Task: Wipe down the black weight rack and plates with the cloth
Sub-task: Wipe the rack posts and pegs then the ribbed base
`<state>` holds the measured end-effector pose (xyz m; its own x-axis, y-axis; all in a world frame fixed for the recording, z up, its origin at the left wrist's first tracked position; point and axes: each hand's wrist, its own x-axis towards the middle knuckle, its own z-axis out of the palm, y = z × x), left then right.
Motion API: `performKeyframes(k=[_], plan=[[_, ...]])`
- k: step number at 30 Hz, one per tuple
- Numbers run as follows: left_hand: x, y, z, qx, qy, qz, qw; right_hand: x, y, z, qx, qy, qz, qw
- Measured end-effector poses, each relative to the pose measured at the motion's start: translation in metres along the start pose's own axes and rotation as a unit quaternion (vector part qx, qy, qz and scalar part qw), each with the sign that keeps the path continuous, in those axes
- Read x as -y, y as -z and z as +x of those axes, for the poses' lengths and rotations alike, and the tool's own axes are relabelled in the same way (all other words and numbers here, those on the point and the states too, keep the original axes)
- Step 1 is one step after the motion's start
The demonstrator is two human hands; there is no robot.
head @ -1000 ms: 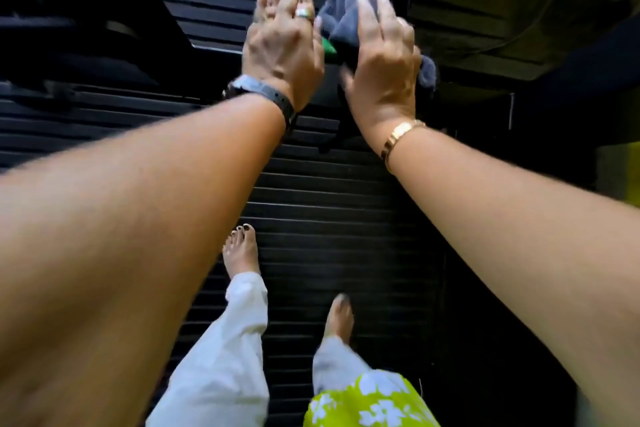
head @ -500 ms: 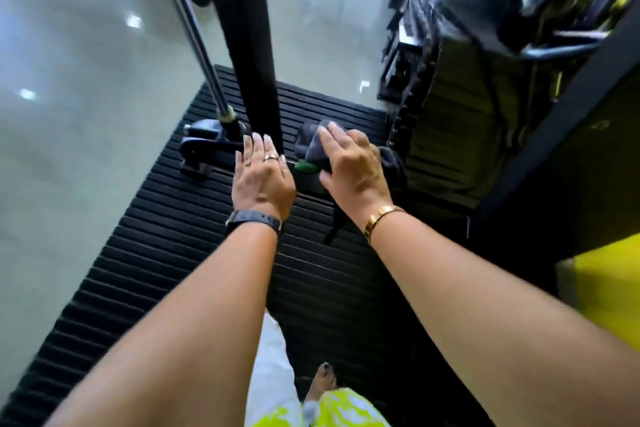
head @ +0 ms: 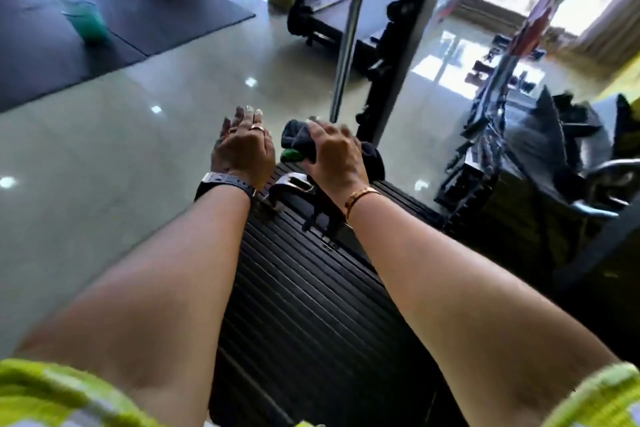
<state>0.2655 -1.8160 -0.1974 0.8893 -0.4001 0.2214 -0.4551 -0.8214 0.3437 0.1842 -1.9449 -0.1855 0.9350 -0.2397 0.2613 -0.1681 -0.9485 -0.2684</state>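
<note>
Since 0.5 s ago your view tilts up; right hand fingers clamp the cloth, left hand fingers straight, together.

"What is that person wearing?"

"Short sleeves, bright yellow-green with white bits. The arms are bare."

"Any shiny things?"

"Yes. The left hand has a ring and pale nails, with a dark watch on a grey strap at the wrist. The right hand has a thin gold bracelet."
</note>
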Motion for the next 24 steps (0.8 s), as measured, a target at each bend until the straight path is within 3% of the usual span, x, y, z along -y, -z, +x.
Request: performKeyframes(k=[6, 14, 19, 24], plan=[[0.095, 0.057, 0.026, -0.034, 0.046, 0.014, 0.998, 0.099, -0.015, 0.061, 0.007, 0.066, 0.012, 0.998], [0.212, 0.118, 0.078, -0.065, 0.081, 0.015, 0.994, 0.214, -0.053, 0.137, 0.006, 0.076, 0.020, 0.997], [0.246, 0.114, 0.112, -0.037, 0.045, 0.026, 0.998, 0.238, -0.080, 0.170, -0.007, 0.027, 0.015, 0.999], [0.247, 0.084, 0.155, -0.009, 0.012, 0.010, 1.000, 0.219, -0.098, 0.203, -0.007, -0.016, 0.004, 1.000]])
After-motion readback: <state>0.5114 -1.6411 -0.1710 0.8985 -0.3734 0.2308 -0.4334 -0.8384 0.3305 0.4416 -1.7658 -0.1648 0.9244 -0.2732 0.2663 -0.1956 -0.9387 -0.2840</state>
